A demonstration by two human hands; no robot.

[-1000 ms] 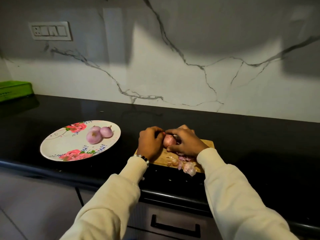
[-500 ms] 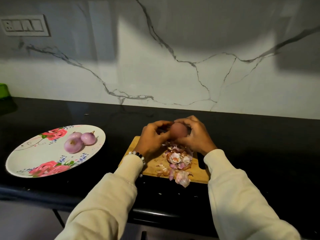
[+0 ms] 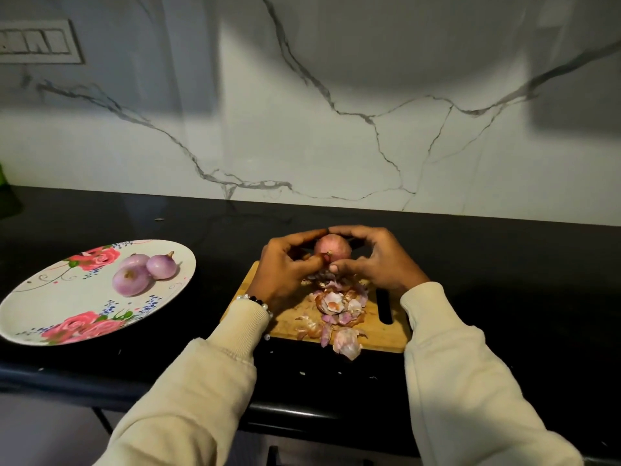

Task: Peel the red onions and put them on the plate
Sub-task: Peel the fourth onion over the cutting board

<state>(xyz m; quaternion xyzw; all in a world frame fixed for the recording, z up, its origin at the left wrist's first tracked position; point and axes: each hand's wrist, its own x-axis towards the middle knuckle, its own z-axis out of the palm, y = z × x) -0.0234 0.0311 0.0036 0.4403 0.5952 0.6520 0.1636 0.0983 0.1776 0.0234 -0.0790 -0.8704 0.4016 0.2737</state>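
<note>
1. Left hand [image 3: 285, 269] and right hand [image 3: 379, 260] both grip one onion [image 3: 333, 247] between them, above the board [image 3: 376, 326]
2. Skins [image 3: 337, 307] lie just below the hands
3. Plate [image 3: 50, 304] with three peeled onions [image 3: 142, 272] sits left of the left hand

One head-worn camera looks forward and down, close above the fingers [image 3: 339, 267], facing the white veined marble wall [image 3: 336, 129].

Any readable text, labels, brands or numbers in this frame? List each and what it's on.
None readable.
Switch panel on the wall: its markings are too blurred to read.
Plate: painted roses and flowers only, no lettering.
Cutting board, red onion in the hands, peeled onions: no print visible.
</note>
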